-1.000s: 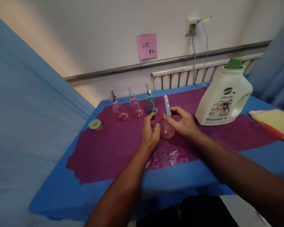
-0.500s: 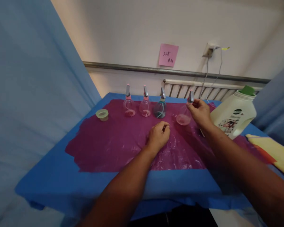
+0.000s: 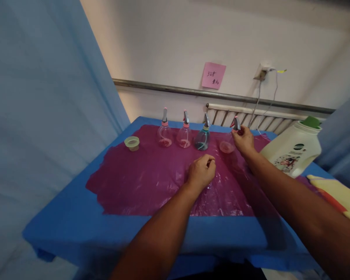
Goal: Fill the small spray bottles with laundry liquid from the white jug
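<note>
My right hand [image 3: 244,140] is closed around the neck of a clear spray bottle [image 3: 226,146] with pink liquid low inside; the bottle stands upright on the purple plastic sheet [image 3: 140,182]. My left hand [image 3: 202,170], loosely curled into a fist, rests on the sheet in front of the row. To the left of the held bottle stand a teal spray bottle [image 3: 202,144] with dark liquid and two clear spray bottles with pink liquid, the middle one [image 3: 184,141] and the far left one [image 3: 165,140]. No object shows in my left hand.
A small translucent tub [image 3: 132,144] sits on the sheet's left. On the right are a large cream jug [image 3: 294,149] with a green cap and a yellow cloth [image 3: 336,190]. Behind the blue-covered table [image 3: 61,217] runs a metal rail [image 3: 175,90]. A blue curtain [image 3: 46,97] hangs left.
My right hand has shifted the pink spray bottle slightly back and left, nearer the teal one. My left hand keeps its curled shape on the sheet. The camera view has tilted a little.
</note>
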A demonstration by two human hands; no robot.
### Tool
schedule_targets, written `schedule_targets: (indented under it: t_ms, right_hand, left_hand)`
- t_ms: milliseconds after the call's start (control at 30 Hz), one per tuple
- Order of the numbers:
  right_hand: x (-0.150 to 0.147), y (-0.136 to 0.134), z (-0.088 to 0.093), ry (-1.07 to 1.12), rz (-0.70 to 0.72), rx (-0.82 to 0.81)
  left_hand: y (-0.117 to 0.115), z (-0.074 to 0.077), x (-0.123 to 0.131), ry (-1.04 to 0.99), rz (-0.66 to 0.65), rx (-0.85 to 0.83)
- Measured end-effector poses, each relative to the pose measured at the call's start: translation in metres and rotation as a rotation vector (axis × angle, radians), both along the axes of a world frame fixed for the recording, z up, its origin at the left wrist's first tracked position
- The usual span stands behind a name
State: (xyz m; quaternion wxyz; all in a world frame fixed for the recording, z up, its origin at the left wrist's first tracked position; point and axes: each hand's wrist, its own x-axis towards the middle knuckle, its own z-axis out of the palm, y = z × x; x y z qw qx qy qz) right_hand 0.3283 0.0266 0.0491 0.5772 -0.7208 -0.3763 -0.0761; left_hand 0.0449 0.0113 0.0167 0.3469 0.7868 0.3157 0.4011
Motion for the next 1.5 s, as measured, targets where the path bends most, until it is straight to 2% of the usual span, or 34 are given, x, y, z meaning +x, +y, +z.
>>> schedule_targets:
  t_ms: [67,133,233,300,367,500,567,633,767,933,1033,1133,1267,1500]
  right_hand:
    - [-0.010,-0.015,0.002,-0.067,-0.051,0.047]
    - [-0.025,-0.028,0.007,-0.200,-0.044,0.121]
    - [-0.052,-0.027,0.014,-0.315,0.157,0.180]
    - [-0.068,-0.009,0.017,-0.205,0.304,0.132]
    - [-0.078,0.019,0.017,-0.037,0.381,0.070]
    - [-0.088,0.069,0.012,0.090,0.390,0.050]
    - [-0.092,0.082,0.010,0.126,0.400,0.062]
    - [-0.096,0.083,0.010,0.149,0.423,0.079]
    - [-0.100,0.054,0.014,0.164,0.468,0.132]
    - [-0.100,-0.014,0.025,0.186,0.512,0.197]
    - [-0.108,-0.053,0.026,0.216,0.516,0.199]
    - [-0.122,-0.079,0.017,0.244,0.512,0.222]
    - [-0.137,-0.094,0.003,0.236,0.498,0.241]
    - [-0.140,-0.095,-0.006,0.201,0.468,0.225]
  left_hand:
    - [0.000,0.000,0.001,-0.004,0.000,-0.001]
    - [-0.001,0.001,0.001,-0.008,-0.002,-0.002]
    - [-0.001,0.001,0.001,-0.014,-0.009,-0.001]
    - [0.000,0.001,0.000,-0.018,-0.006,0.002]
    - [0.001,0.001,-0.002,-0.020,0.003,0.006]
    - [0.004,0.001,-0.004,-0.029,0.017,0.013]
    - [0.005,0.001,-0.004,-0.031,0.023,0.015]
    - [0.005,0.001,-0.005,-0.029,0.023,0.019]
    - [0.005,0.001,-0.005,-0.067,0.033,0.016]
    - [0.009,0.008,-0.006,-0.207,0.124,0.090]
    - [0.008,0.011,-0.007,-0.234,0.007,0.218]
    - [0.003,0.011,-0.008,-0.163,-0.141,0.310]
    - [-0.001,0.011,-0.010,-0.124,-0.209,0.329]
    - [-0.002,0.018,-0.012,-0.106,-0.254,0.297]
